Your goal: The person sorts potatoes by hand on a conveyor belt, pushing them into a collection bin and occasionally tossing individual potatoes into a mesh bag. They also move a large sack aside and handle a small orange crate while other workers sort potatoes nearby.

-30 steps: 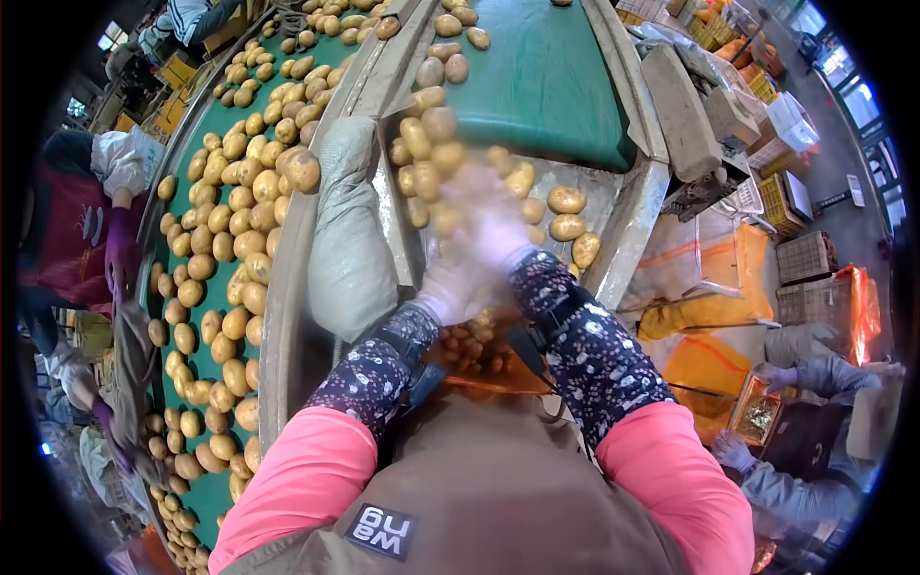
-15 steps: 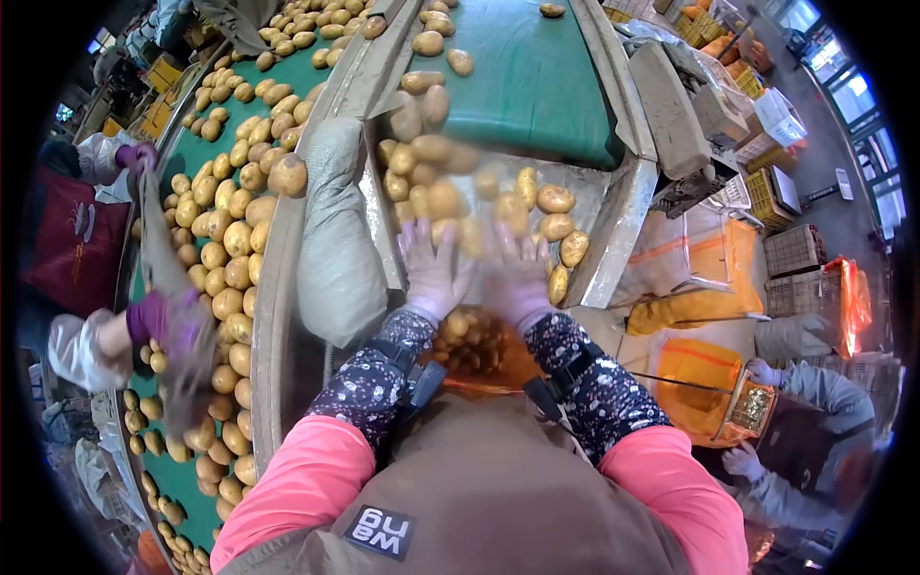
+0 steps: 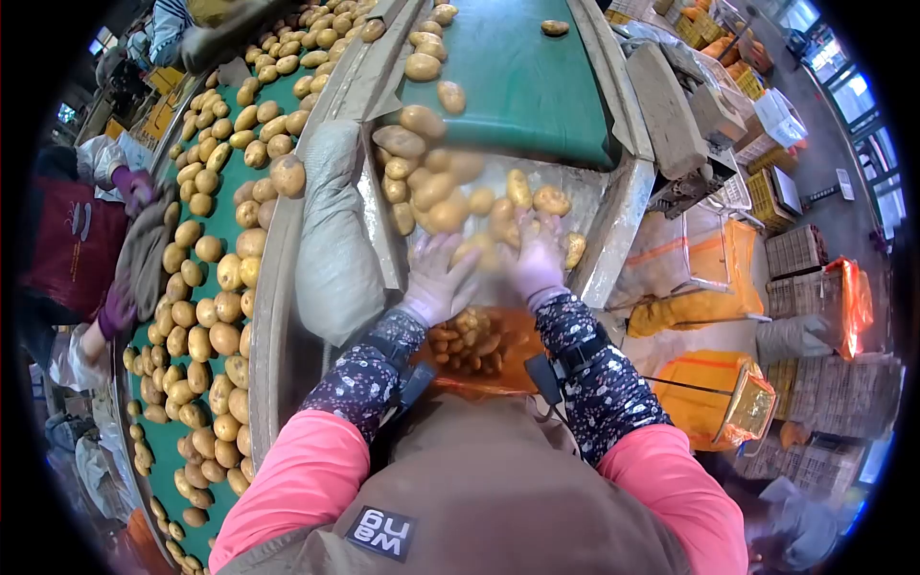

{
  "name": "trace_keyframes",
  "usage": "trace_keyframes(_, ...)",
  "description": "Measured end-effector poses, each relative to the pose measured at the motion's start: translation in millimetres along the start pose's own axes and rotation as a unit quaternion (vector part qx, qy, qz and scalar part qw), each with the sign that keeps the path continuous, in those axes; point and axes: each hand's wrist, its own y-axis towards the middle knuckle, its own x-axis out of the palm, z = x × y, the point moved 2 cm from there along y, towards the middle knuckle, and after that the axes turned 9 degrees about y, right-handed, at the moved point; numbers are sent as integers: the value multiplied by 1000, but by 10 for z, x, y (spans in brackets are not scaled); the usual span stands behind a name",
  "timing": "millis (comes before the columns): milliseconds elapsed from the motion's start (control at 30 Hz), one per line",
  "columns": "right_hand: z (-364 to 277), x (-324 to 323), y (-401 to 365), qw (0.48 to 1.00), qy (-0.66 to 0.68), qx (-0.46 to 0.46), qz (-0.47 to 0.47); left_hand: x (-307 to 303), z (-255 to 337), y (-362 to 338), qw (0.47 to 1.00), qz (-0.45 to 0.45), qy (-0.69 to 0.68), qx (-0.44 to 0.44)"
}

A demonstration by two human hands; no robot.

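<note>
1. A wide green conveyor (image 3: 228, 187), crowded with potatoes (image 3: 224, 337), runs along the left side of a metal chute (image 3: 623, 216).
2. A worker in a brown apron (image 3: 479, 470) and pink sleeves stands at the near end of the chute.
3. A second green belt (image 3: 517, 91) meets the chute's far edge, a few potatoes lying along its left side and one near its top.
4. Well left of the chute, across the wide conveyor, a co-worker in a maroon apron (image 3: 81, 230) has purple-gloved hands at a grey-brown cloth (image 3: 149, 244).
5. A stuffed pale sack (image 3: 335, 240) lies against the chute's left wall.
6. Orange netting (image 3: 704, 393) hangs on a frame to the chute's right.
7. An orange bag (image 3: 522, 355), partly filled with potatoes, opens below the chute's near edge.
8. The worker's gloved left hand (image 3: 439, 276) is spread wide over the chute's near left.
9. The gloved right hand (image 3: 540, 257), also spread, has its fingers against potatoes at the chute's near right.
10. Loose potatoes (image 3: 436, 187), some blurred, cluster inside the chute beyond both hands, thickest at its left.
</note>
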Motion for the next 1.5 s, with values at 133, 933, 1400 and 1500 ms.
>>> trace_keyframes(133,-166,-40,-239,996,-56,-17,-73,70,-30,91,977,114,-29,-178)
trace_keyframes(933,-1429,475,1249,948,-111,-266,-137,-158,373,144,959,-259,37,109)
trace_keyframes(1400,-584,328,1065,956,-80,-152,-240,30,248,97,990,-117,-15,76)
trace_keyframes(1500,-249,-28,889,956,-156,-170,-182,141,213,142,997,-26,11,71)
